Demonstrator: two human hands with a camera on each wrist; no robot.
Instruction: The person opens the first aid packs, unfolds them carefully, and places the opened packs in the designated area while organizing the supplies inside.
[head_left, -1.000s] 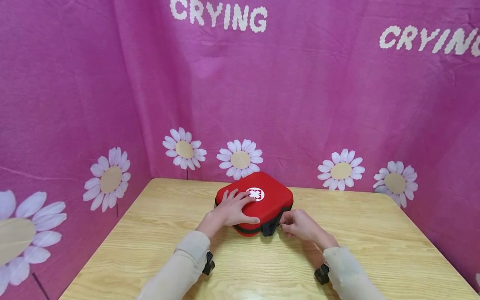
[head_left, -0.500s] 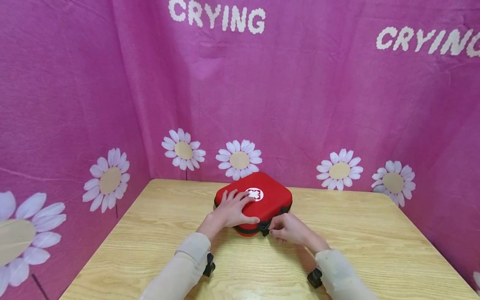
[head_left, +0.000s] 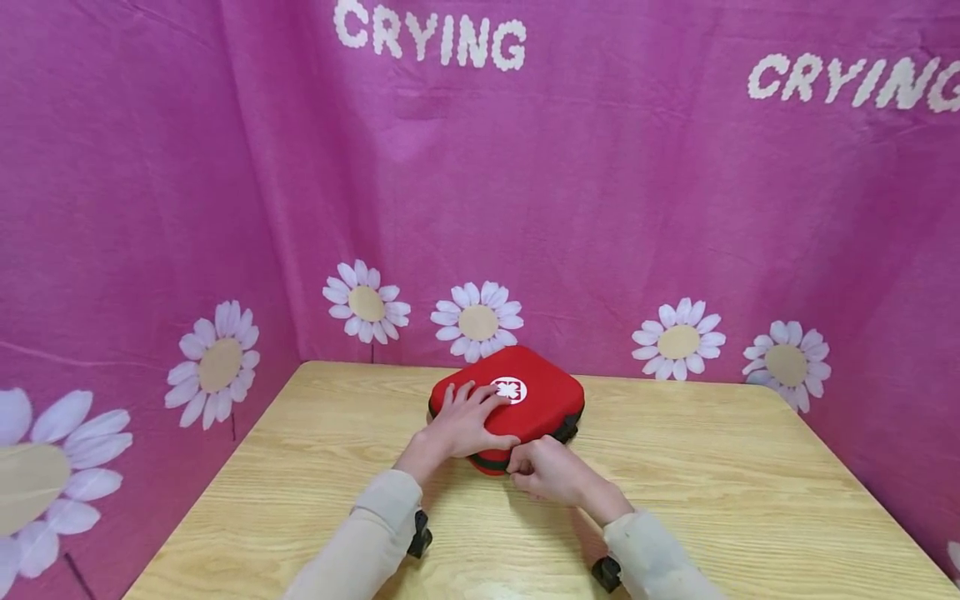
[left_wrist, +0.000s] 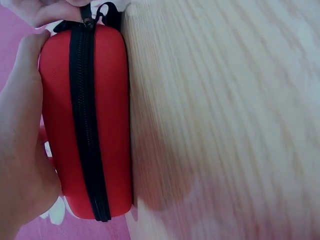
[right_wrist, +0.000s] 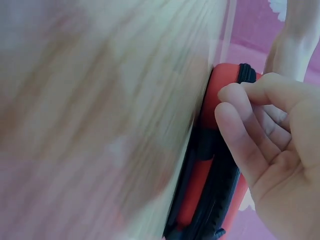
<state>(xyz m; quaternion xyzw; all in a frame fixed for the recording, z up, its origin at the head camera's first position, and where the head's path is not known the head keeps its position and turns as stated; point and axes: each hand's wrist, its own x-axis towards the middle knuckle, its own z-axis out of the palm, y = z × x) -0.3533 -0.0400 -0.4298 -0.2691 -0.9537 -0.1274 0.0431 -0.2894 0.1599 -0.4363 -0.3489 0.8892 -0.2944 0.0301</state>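
Observation:
A red zippered first-aid case (head_left: 536,392) with a white cross emblem lies flat at the back of the wooden table. My left hand (head_left: 463,423) rests on its lid, fingers spread and thumb along the front edge. At the case's near corner, my right hand (head_left: 551,471) pinches the zipper pull (left_wrist: 87,19), mostly covered by the fingertips in the head view. In the left wrist view the black zipper (left_wrist: 84,100) runs along the side with its teeth together. The right wrist view shows curled fingers over the case's black handle side (right_wrist: 220,175).
The wooden table (head_left: 360,517) meets a pink flowered cloth backdrop (head_left: 570,208) just behind the case. Another cloth side hangs along the left. Black wrist cameras (head_left: 422,533) are strapped under both sleeves.
My right hand has slid the zipper pull leftward along the case's front-right side to the near corner. My left hand has stayed on the lid and the case keeps its place.

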